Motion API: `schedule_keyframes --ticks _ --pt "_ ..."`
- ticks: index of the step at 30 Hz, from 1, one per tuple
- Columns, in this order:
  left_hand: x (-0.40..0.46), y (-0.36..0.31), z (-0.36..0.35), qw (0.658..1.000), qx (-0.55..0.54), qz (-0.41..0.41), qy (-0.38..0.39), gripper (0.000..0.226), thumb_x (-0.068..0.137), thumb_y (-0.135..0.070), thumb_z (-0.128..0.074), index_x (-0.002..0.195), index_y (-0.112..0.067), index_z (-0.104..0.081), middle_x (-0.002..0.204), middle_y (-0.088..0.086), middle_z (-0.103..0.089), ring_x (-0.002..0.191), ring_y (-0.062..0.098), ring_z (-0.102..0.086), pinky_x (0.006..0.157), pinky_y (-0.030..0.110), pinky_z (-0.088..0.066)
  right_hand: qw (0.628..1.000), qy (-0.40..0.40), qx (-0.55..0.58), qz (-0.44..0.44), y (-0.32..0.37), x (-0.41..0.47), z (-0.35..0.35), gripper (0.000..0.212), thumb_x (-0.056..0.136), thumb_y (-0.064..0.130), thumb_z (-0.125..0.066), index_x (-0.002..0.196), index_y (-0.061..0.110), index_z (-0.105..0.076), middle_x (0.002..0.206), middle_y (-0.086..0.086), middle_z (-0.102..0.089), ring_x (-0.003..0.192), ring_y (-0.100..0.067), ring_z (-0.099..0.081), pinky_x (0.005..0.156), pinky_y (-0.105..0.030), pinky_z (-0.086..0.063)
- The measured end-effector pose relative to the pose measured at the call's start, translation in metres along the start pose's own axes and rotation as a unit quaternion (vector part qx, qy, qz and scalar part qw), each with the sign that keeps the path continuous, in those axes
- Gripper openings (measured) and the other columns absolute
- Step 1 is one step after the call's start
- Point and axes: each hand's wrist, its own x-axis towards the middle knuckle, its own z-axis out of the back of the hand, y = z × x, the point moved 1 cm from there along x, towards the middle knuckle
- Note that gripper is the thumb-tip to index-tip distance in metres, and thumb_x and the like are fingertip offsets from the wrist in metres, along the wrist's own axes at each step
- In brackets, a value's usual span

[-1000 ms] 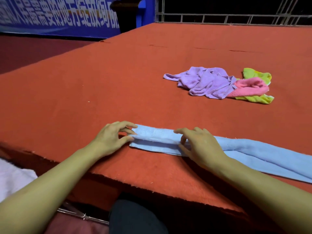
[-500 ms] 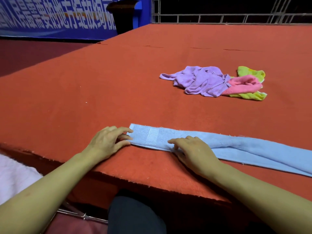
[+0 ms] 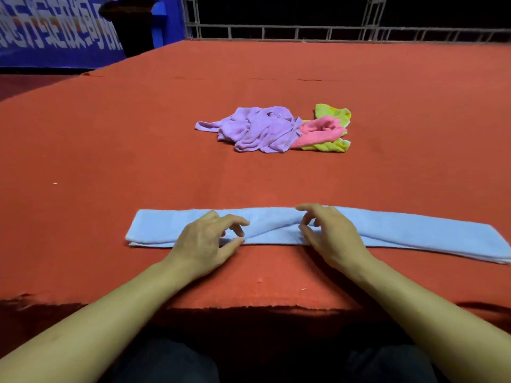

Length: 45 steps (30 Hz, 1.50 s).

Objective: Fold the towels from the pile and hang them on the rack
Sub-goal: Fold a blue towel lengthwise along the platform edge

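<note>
A light blue towel (image 3: 160,228), folded into a long narrow strip, lies across the red table near its front edge. My left hand (image 3: 207,241) sits on the strip left of its middle, with curled fingers and thumb pinching the near edge. My right hand (image 3: 331,233) sits just right of the middle, its thumb and curled fingers gripping the cloth. A raised crease runs between the two hands. Farther back lies the pile: a crumpled purple towel (image 3: 257,128), a pink towel (image 3: 320,131) and a yellow-green towel (image 3: 331,113) under it. No rack is in view.
The red felt-covered table (image 3: 110,150) stretches far back, and its frayed front edge (image 3: 249,306) is close to my body. A metal railing (image 3: 331,31) runs behind it. At the back left stand a blue banner (image 3: 55,31) and a dark bin (image 3: 135,26).
Both hands have slid from the towel's left end toward its middle. The strip now lies flatter and more squarely in front of me, with a fresh crease between the hands.
</note>
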Motion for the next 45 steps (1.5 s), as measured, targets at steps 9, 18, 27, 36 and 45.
schedule_keyframes --ticks 9,18,27,36,45 --pt "0.04 -0.023 -0.046 0.997 0.049 0.044 0.042 0.035 0.082 -0.038 -0.074 0.115 -0.036 -0.062 0.092 -0.025 -0.068 0.087 0.014 -0.058 0.072 0.03 -0.046 0.993 0.074 -0.05 -0.078 -0.068 -0.015 0.035 0.044 0.089 0.026 -0.066 0.131 0.031 -0.053 0.104 0.02 -0.066 0.1 -0.018 -0.054 0.083 -0.034 -0.043" --pt "0.044 -0.016 -0.046 0.996 0.083 0.005 0.036 0.033 0.079 -0.014 -0.077 0.11 -0.022 -0.068 0.085 -0.015 -0.07 0.073 0.022 -0.057 0.067 0.03 -0.048 0.996 0.061 -0.048 -0.044 -0.075 -0.006 0.043 0.045 0.093 0.018 -0.057 0.137 0.022 -0.049 0.101 0.006 -0.068 0.093 -0.023 -0.054 0.077 -0.038 -0.043" --pt "0.031 -0.023 -0.028 0.997 0.056 -0.009 0.058 0.038 0.087 -0.039 -0.045 0.122 -0.03 -0.057 0.09 -0.023 -0.061 0.077 0.01 -0.048 0.074 0.028 -0.039 0.995 0.092 -0.038 0.024 -0.081 -0.033 0.06 0.048 0.093 0.02 -0.06 0.139 0.025 -0.046 0.095 0.015 -0.062 0.093 -0.015 -0.05 0.077 -0.03 -0.043" --pt "0.008 0.007 -0.024 0.997 0.05 0.003 0.06 0.037 0.084 -0.046 -0.066 0.118 -0.031 -0.06 0.095 -0.023 -0.059 0.087 0.0 -0.048 0.074 0.02 -0.04 0.995 0.076 -0.056 0.022 -0.099 -0.042 0.066 0.059 0.082 0.025 -0.075 0.136 0.022 -0.051 0.109 0.011 -0.06 0.098 -0.017 -0.055 0.085 -0.035 -0.048" --pt "0.006 0.018 -0.013 0.997 0.012 -0.023 0.077 0.032 0.086 -0.049 -0.053 0.109 -0.031 -0.066 0.087 -0.027 -0.058 0.078 -0.001 -0.05 0.07 0.011 -0.039 0.995 0.095 -0.005 0.02 -0.107 -0.042 0.075 0.055 0.088 0.015 -0.069 0.136 0.031 -0.048 0.095 0.02 -0.06 0.08 -0.006 -0.059 0.077 -0.027 -0.052"
